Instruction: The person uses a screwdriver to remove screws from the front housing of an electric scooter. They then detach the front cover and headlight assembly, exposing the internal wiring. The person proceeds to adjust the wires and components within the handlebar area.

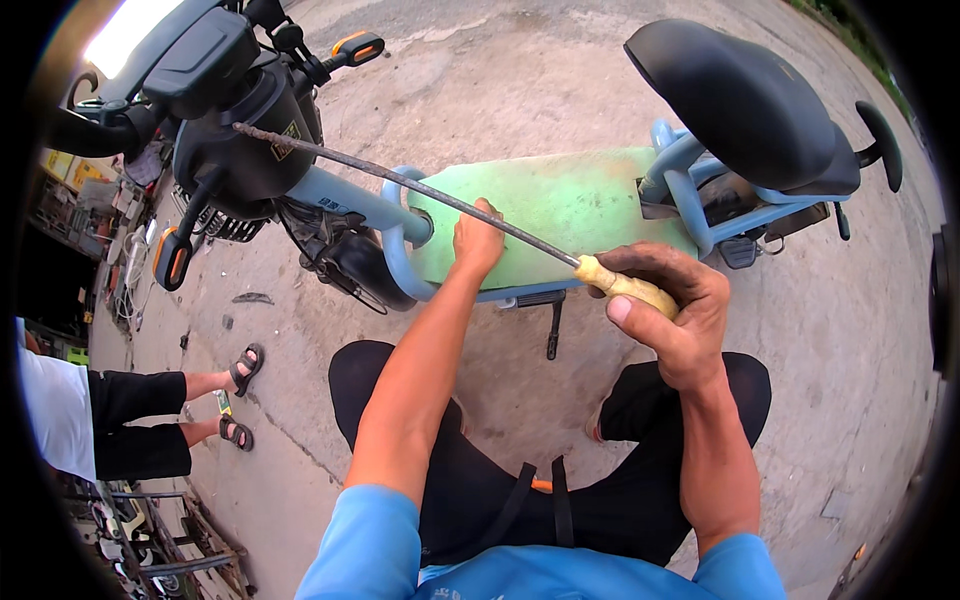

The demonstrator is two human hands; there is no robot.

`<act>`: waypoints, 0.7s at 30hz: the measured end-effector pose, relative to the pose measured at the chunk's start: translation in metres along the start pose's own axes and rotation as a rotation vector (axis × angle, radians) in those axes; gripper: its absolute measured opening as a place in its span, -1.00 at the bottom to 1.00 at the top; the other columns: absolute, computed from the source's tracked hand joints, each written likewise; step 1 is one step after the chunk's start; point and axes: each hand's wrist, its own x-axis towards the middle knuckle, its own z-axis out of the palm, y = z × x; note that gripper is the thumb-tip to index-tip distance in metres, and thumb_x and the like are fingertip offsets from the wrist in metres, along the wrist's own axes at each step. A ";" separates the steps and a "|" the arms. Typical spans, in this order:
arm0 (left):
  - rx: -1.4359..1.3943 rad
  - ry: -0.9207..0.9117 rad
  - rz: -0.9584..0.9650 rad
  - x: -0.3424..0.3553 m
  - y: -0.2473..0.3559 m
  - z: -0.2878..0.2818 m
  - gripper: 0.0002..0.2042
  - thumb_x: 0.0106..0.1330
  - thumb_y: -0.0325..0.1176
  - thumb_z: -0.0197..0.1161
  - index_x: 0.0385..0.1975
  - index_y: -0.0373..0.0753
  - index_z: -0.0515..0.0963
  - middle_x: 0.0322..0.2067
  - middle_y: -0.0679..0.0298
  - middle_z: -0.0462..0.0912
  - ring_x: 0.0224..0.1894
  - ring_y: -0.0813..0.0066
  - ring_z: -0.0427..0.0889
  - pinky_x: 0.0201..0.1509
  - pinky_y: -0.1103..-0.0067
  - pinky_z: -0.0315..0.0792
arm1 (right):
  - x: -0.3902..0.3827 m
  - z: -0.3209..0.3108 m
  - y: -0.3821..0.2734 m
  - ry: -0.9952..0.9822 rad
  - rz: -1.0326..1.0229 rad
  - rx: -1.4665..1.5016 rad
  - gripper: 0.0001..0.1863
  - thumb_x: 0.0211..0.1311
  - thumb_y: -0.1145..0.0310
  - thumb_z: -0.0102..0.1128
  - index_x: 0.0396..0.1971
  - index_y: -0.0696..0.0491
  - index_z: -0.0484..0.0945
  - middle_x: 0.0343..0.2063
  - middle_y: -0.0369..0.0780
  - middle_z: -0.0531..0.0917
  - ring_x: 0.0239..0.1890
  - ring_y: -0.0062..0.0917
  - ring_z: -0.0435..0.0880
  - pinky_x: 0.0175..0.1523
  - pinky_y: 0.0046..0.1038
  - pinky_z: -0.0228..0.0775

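Note:
In my right hand (680, 310), the fingers and thumb close round the yellow handle of a long screwdriver-like tool (420, 188). Its thin metal shaft slants up and left across the footboard, and its thicker, rusty-brown end is in line with the scooter's black front housing (225, 135); I cannot tell whether they touch. My left hand (479, 240) is down at the green footboard (570, 195) with its fingers curled together, below the shaft. Whatever those fingers hold, if anything, is hidden. The light-blue electric scooter (345, 200) stands crosswise before me.
A black saddle (740, 105) rises at the right, and handlebars with orange indicators (358, 46) at the left. A pedal (553, 330) sticks out toward me. Another person in black shorts (140, 425) stands at the left on the concrete ground (290, 330). Clutter (110, 210) lines the far left.

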 end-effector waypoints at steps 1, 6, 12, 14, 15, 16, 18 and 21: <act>-0.007 -0.001 0.005 0.004 -0.005 0.007 -0.80 0.28 -0.32 0.21 -0.30 -0.37 0.55 -0.28 -0.15 0.66 -0.16 -0.20 0.64 -0.07 0.12 0.50 | 0.000 -0.004 0.001 0.002 -0.002 -0.008 -0.69 0.01 0.51 0.33 -0.18 0.26 0.67 -0.33 -0.17 0.73 -0.28 -0.59 0.67 -0.13 -0.58 0.50; -0.077 -0.061 -0.108 0.016 -0.013 0.003 -0.73 0.26 -0.28 0.30 -0.30 -0.43 0.57 -0.43 -0.08 0.68 -0.27 0.00 0.70 -0.12 0.28 0.52 | 0.000 -0.018 0.006 0.066 0.011 -0.021 -0.69 0.02 0.50 0.33 -0.18 0.25 0.68 -0.32 -0.18 0.73 -0.28 -0.59 0.67 -0.13 -0.59 0.50; 0.181 -0.442 0.229 -0.040 0.016 -0.020 -0.63 0.14 -0.25 0.45 -0.19 -0.36 0.55 -0.29 -0.05 0.67 -0.17 -0.02 0.66 -0.09 0.23 0.50 | -0.004 -0.031 -0.001 0.070 0.020 0.039 -0.69 0.04 0.50 0.34 -0.16 0.24 0.67 -0.30 -0.19 0.73 -0.27 -0.60 0.67 -0.13 -0.58 0.52; 0.124 -0.360 0.231 -0.053 0.004 -0.011 -0.67 0.15 -0.30 0.43 -0.19 -0.35 0.55 -0.26 -0.03 0.66 -0.17 -0.02 0.65 -0.09 0.24 0.50 | -0.005 -0.028 0.000 0.061 0.015 0.067 -0.69 0.05 0.51 0.34 -0.16 0.24 0.67 -0.29 -0.19 0.73 -0.27 -0.61 0.67 -0.14 -0.59 0.52; 0.060 -0.258 0.234 -0.056 0.001 -0.009 -0.70 0.15 -0.35 0.41 -0.18 -0.34 0.55 -0.23 -0.02 0.65 -0.16 -0.03 0.64 -0.09 0.24 0.50 | -0.005 -0.026 0.000 0.055 0.014 0.062 -0.69 0.05 0.51 0.34 -0.16 0.24 0.67 -0.29 -0.19 0.73 -0.27 -0.61 0.67 -0.14 -0.59 0.52; 0.111 -0.249 0.255 -0.054 -0.001 -0.007 -0.74 0.18 -0.40 0.36 -0.16 -0.29 0.54 -0.23 0.01 0.63 -0.17 -0.03 0.64 -0.11 0.24 0.50 | -0.005 -0.024 0.001 0.053 0.002 0.062 -0.69 0.05 0.50 0.34 -0.16 0.24 0.67 -0.30 -0.19 0.73 -0.27 -0.62 0.67 -0.14 -0.59 0.52; 0.091 -0.227 0.286 -0.052 -0.004 -0.003 -0.73 0.18 -0.40 0.36 -0.15 -0.27 0.53 -0.23 0.02 0.63 -0.17 -0.02 0.64 -0.11 0.23 0.50 | -0.005 -0.021 0.001 0.043 -0.017 0.062 -0.69 0.05 0.50 0.34 -0.16 0.24 0.67 -0.30 -0.19 0.73 -0.27 -0.62 0.67 -0.14 -0.59 0.51; 0.115 -0.162 0.440 -0.053 -0.006 0.003 -0.82 0.26 -0.42 0.23 -0.15 -0.22 0.52 -0.23 0.06 0.60 -0.21 -0.02 0.64 -0.14 0.21 0.52 | -0.007 -0.021 0.003 0.038 0.020 0.034 -0.68 0.04 0.50 0.33 -0.15 0.24 0.67 -0.30 -0.19 0.73 -0.28 -0.62 0.66 -0.13 -0.60 0.51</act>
